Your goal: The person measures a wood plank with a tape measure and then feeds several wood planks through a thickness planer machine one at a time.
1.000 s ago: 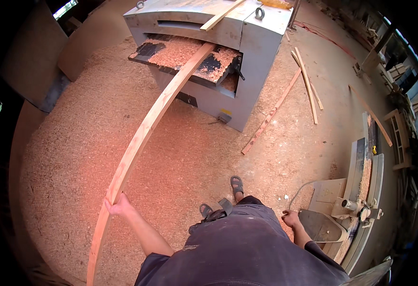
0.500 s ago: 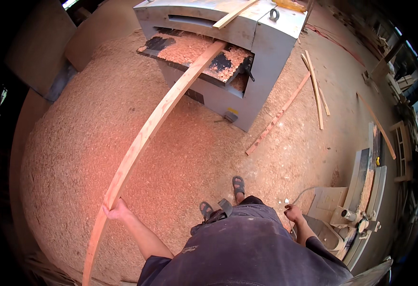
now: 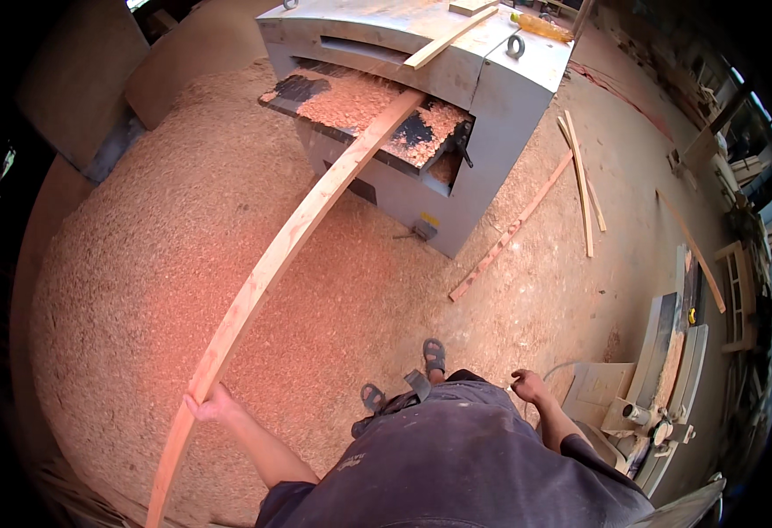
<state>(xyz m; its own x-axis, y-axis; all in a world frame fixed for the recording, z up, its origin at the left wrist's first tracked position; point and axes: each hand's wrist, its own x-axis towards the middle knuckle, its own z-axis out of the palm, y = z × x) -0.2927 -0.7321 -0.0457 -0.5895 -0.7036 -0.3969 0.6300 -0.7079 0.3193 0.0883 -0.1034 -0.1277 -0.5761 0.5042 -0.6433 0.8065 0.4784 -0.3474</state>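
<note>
My left hand [image 3: 214, 406] is wrapped round a long, pale wooden board [image 3: 267, 268] at the lower left. The board's far end lies over the outfeed or infeed table [image 3: 294, 88] of a grey thickness planer [image 3: 500, 132] and passes into its opening; its near end runs out of the picture at the bottom. Reddish wood shavings [image 3: 346, 101] cover much of that table. My right hand [image 3: 529, 387] hangs at my right side, away from the board, with fingers curled and nothing visible in them.
Shavings [image 3: 139, 264] cover the floor around the machine. A narrow strip [image 3: 439, 44] and a yellowish bottle [image 3: 540, 26] lie on its top. More wooden strips [image 3: 580, 176] lie on the floor to the right. A woodworking machine [image 3: 659, 396] with a fence stands near my right side.
My right hand has moved slightly forward and left. My left hand keeps its grip on the board. The whole view has shifted a little, with the planer lower in the picture.
</note>
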